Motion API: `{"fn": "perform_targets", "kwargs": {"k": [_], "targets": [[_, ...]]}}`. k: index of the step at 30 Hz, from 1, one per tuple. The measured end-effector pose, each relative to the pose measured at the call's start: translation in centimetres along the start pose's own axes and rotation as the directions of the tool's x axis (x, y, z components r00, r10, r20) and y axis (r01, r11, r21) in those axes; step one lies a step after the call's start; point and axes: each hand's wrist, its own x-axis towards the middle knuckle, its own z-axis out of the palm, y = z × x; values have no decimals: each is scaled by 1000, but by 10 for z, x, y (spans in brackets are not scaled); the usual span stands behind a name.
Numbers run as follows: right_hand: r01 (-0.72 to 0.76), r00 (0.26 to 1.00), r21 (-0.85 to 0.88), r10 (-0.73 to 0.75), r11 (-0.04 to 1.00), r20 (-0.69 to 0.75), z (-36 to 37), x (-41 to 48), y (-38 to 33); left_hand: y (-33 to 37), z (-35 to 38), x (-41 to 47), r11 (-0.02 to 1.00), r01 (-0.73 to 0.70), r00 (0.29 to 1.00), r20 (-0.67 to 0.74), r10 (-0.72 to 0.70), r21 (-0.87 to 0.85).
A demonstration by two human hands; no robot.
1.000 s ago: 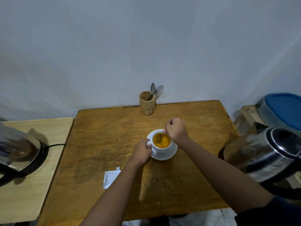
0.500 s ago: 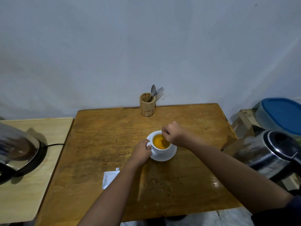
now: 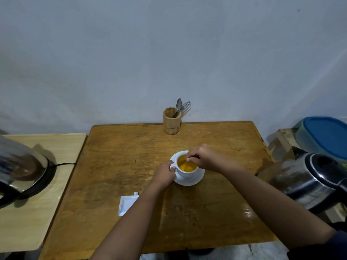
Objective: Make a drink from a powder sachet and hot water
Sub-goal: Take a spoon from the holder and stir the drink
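A white cup (image 3: 187, 172) full of orange drink (image 3: 187, 167) stands on a white saucer (image 3: 196, 180) in the middle of the brown wooden table (image 3: 116, 166). My left hand (image 3: 164, 173) grips the cup's handle on its left side. My right hand (image 3: 203, 156) hovers over the cup's right rim, pinching a spoon (image 3: 185, 160) whose bowl dips into the drink. An opened white sachet (image 3: 126, 203) lies flat on the table near my left forearm. A steel kettle (image 3: 308, 181) stands at the right edge.
A wooden holder (image 3: 171, 121) with a spoon and fork stands at the table's back edge by the wall. A second steel kettle (image 3: 18, 166) on its base sits on a pale side table (image 3: 37, 212) at left. A blue-lidded container (image 3: 326, 136) is at far right.
My right hand has shifted the spoon around inside the cup, moving from the far rim toward the right side. The left hand stays on the handle. The view drifted slightly.
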Motion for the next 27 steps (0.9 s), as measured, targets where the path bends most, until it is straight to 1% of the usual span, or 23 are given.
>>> {"fn": "perform_targets", "kwargs": {"k": [2, 4, 7, 10, 13, 15, 20, 27], "targets": [[106, 994, -77, -106, 991, 8, 3, -4, 5, 0, 0, 0, 1000, 0, 1000, -4, 0, 2], [164, 987, -118, -162, 979, 21, 7, -8, 10, -1, 1, 1, 1000, -2, 1000, -11, 2, -5], [169, 985, -202, -157, 965, 76, 11, -9, 14, -1, 1, 1, 1000, 3, 1000, -12, -3, -5], [115, 989, -253, -88, 961, 117, 8, -9, 12, 0, 2, 0, 1000, 3, 1000, -14, -4, -8], [45, 990, -254, -9, 966, 140, 1, -9, 6, 0, 2, 0, 1000, 6, 1000, -16, -6, -6], [29, 989, -248, 8, 968, 145, -2, -9, 2, 1, 2, 1, 1000, 22, 999, -23, -23, -18], [36, 995, -178, -18, 983, 103, 3, -8, -2, 3, 2, 3, 995, 61, 998, -15, -63, -75], [64, 998, -114, -63, 991, 12, 13, -12, -2, 4, 2, 2, 993, 90, 995, -26, -92, -79]]}}
